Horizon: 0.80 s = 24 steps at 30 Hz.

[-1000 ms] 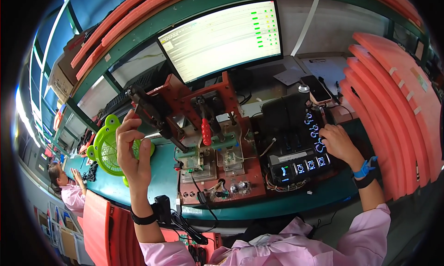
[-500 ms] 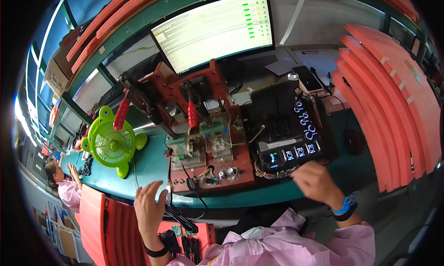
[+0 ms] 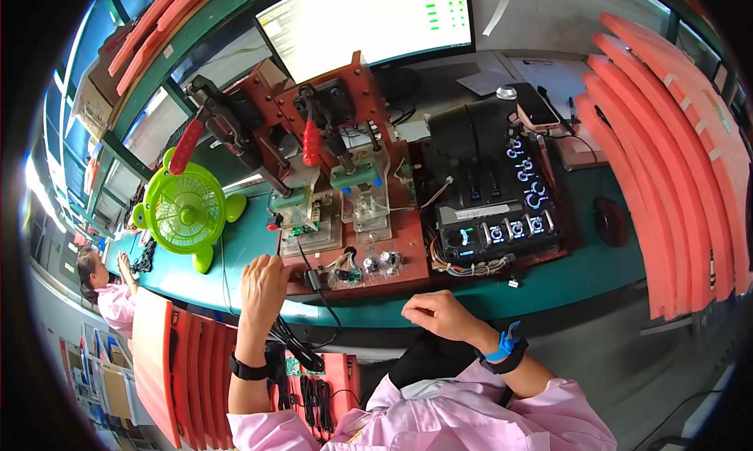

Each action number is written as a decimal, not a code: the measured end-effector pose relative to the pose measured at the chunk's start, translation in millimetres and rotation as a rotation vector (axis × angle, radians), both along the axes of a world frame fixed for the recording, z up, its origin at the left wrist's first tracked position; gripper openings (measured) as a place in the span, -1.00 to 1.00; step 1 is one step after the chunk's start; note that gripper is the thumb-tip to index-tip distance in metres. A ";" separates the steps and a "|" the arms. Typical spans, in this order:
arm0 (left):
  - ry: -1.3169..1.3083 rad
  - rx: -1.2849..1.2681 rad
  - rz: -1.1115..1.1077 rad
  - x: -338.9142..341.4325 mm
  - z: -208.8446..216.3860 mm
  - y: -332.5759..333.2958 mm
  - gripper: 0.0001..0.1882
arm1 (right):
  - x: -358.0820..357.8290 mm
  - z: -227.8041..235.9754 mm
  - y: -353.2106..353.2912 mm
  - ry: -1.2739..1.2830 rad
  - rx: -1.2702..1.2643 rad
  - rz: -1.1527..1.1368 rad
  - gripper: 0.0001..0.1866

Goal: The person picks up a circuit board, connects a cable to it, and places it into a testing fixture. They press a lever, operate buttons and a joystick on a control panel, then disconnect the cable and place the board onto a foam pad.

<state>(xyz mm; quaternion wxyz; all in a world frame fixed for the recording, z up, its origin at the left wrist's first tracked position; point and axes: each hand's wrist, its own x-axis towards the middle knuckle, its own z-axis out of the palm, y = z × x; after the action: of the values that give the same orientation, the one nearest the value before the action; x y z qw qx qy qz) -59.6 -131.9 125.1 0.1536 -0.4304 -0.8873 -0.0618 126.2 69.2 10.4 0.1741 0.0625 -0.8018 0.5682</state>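
Note:
My left hand (image 3: 264, 288) is at the front left corner of a red test fixture (image 3: 408, 269), back upward, fingers loosely bent and nothing visible in them. Beside it a black cable (image 3: 313, 279) with a thick barrel hangs over the fixture's edge. My right hand (image 3: 447, 314) hovers in front of the bench edge, empty, its thumb apart from the loosely bent fingers. On the fixture stand two toggle clamps with red handles, a left one (image 3: 186, 147) and a right one (image 3: 311, 143), above clear nests. A green circuit board (image 3: 296, 230) shows in the left nest.
Right of the fixture is a black control panel (image 3: 502, 212) with lit knobs. A monitor (image 3: 369, 27) stands behind; a green fan (image 3: 187, 214) is at left. Red foam trays (image 3: 659, 176) rise at right, more (image 3: 184, 372) at lower left. Coiled cables (image 3: 316, 400) lie below. Another person (image 3: 110, 294) sits far left.
My left hand has moved up and forward to the fixture's corner. My right hand has swung left, away from the control panel's front. The view has shifted slightly.

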 end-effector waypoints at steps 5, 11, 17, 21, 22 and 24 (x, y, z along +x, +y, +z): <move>-0.048 -0.020 -0.033 -5.0 0.1 -1.2 -0.87 | 1.2 3.5 -0.6 0.005 -0.105 0.045 -0.85; -0.092 -0.034 -0.004 -6.8 2.8 -6.7 -0.88 | -2.7 -3.5 -0.1 0.073 -0.039 0.068 -0.88; -0.118 -0.085 -0.026 -3.3 8.8 0.2 -0.92 | 1.5 2.4 0.3 0.049 -0.078 0.078 -0.86; -0.172 -0.144 -0.089 -4.1 21.2 3.0 -0.95 | 2.3 6.6 2.9 -0.002 -0.078 0.106 -0.86; -0.188 -0.167 -0.118 -5.3 24.0 3.9 -0.95 | 1.9 6.8 3.4 0.000 -0.079 0.104 -0.86; -0.205 -0.191 -0.149 -6.6 26.9 5.2 -0.95 | 1.9 6.2 3.6 0.011 -0.080 0.108 -0.87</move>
<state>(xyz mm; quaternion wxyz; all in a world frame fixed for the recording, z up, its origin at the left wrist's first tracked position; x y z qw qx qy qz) -66.1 -126.7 152.0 0.0156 -0.4991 -0.8658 -0.0319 128.0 72.8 16.6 0.1499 0.1021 -0.7730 0.6079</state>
